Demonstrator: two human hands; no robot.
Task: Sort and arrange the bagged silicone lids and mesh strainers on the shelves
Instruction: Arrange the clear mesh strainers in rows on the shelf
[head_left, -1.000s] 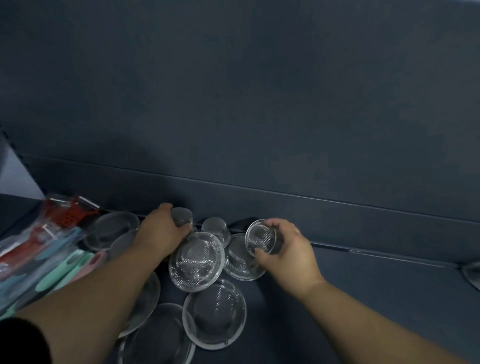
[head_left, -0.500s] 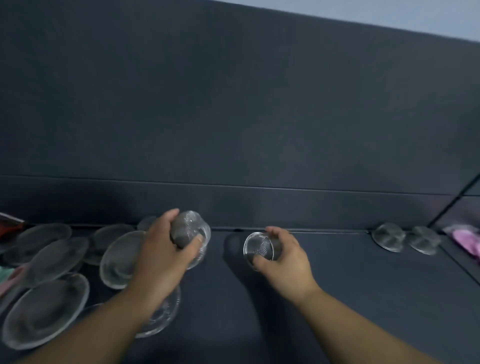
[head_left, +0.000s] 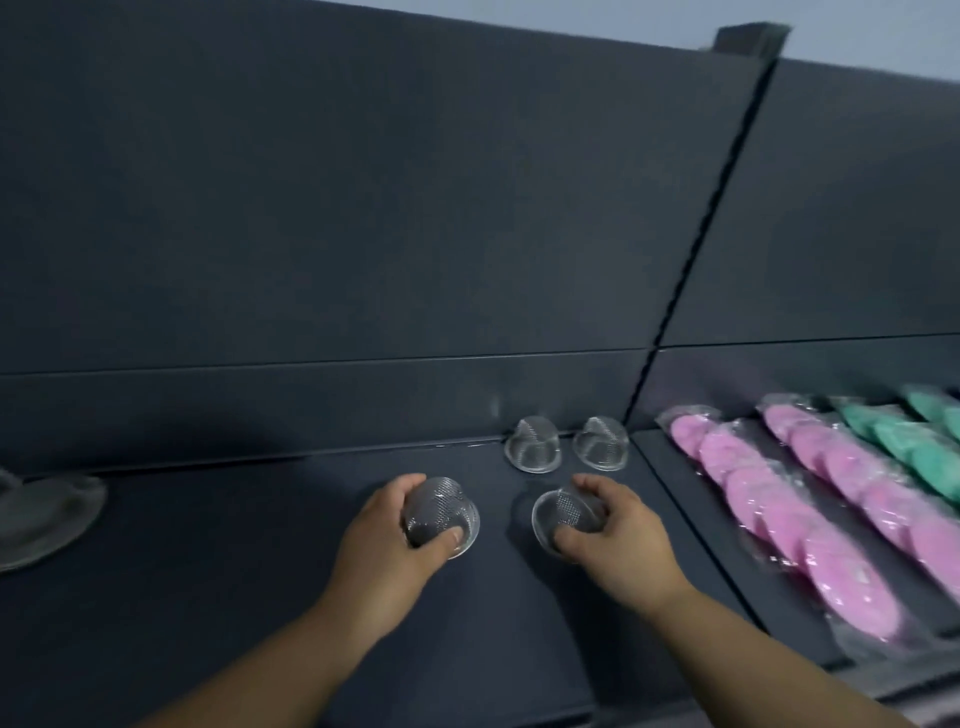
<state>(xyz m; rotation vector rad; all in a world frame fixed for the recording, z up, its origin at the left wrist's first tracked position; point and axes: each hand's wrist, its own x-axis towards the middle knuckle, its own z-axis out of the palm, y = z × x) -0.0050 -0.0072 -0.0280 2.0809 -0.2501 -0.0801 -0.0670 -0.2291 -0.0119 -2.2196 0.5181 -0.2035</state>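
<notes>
My left hand (head_left: 387, 540) grips a small mesh strainer (head_left: 439, 506), dome side up, just above the dark shelf (head_left: 208, 571). My right hand (head_left: 613, 530) holds a second small mesh strainer (head_left: 558, 514) tilted on its side, its rim facing left. Two more small strainers (head_left: 532, 446) (head_left: 601, 444) stand dome up side by side at the back of the shelf, just beyond my hands.
Bagged pink silicone lids (head_left: 779, 499) lie in rows on the neighbouring shelf section to the right, with bagged teal lids (head_left: 919, 447) behind them. A larger strainer (head_left: 47, 509) shows blurred at the far left. A dark back panel (head_left: 363, 208) rises behind.
Both hands have carried their strainers to the right, away from the pile of larger strainers and over to the two small ones at the back. The view has swung right, bringing the bagged lids into sight.
</notes>
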